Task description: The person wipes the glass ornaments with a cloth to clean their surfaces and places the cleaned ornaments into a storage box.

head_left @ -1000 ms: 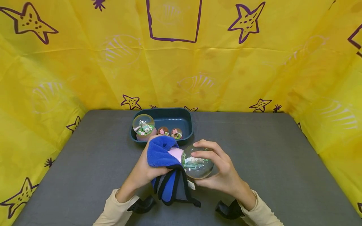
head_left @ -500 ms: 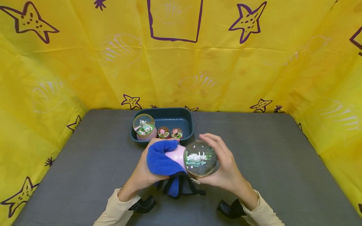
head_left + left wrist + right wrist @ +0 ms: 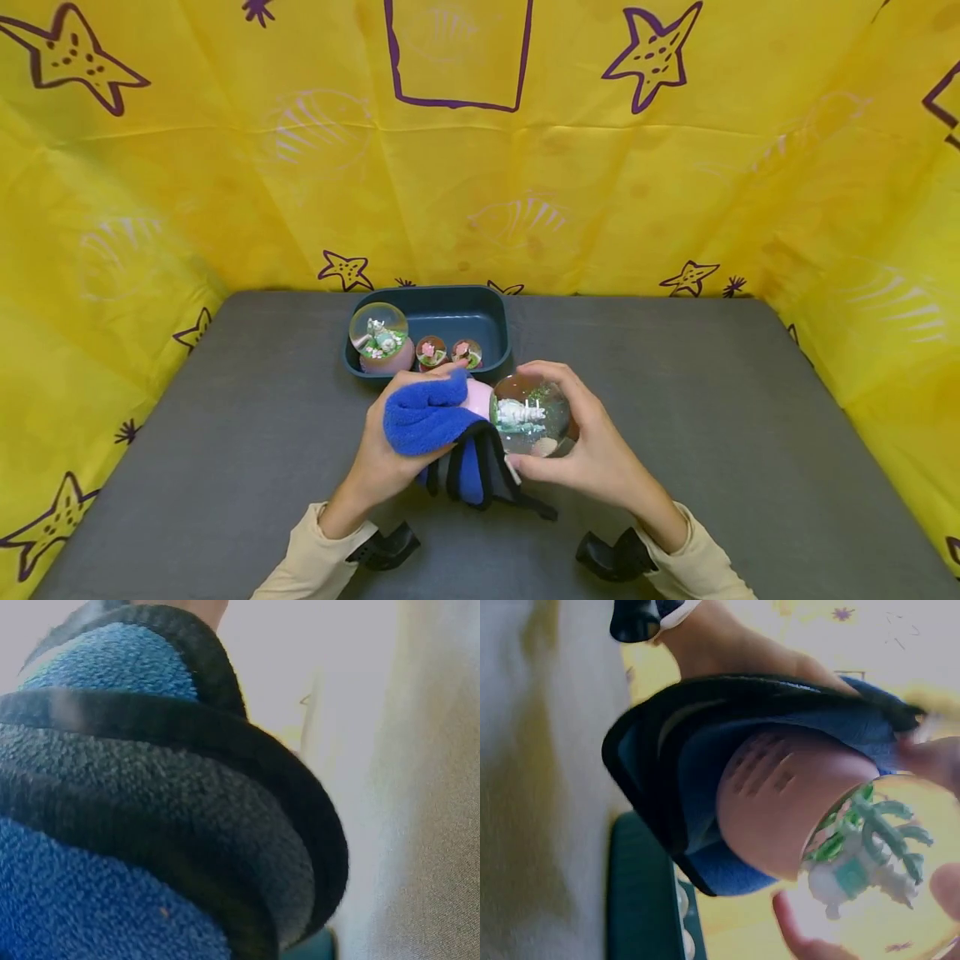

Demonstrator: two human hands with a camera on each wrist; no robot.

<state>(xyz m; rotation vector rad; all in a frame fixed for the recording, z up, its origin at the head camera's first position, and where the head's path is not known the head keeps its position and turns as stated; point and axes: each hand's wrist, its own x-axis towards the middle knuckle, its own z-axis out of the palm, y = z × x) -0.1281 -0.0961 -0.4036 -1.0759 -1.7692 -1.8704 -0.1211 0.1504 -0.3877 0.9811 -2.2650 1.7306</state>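
Observation:
A snow globe (image 3: 525,421) with a pink base (image 3: 787,802) lies on its side between both hands, its glass ball toward the right. My left hand (image 3: 386,437) grips the base through a blue and grey cloth (image 3: 427,417) with black edging. Folds of that cloth hang below the base and fill most of the left wrist view. Fingers and thumb of my right hand (image 3: 592,442) curl around the glass ball. Inside it, a white figure and green leaves show in the right wrist view. The cloth hides the bottom of the base.
Behind the hands, a dark teal tray (image 3: 487,317) stands on the grey table (image 3: 720,400). In its left part sit a larger snow globe (image 3: 380,337) and two small globes (image 3: 432,353). A yellow patterned cloth backdrop (image 3: 570,183) rises around the table.
The held snow globe has turned about its long axis, so its inner figure shows from another side. My right fingers have shifted over the glass, and the cloth's hanging folds have moved right.

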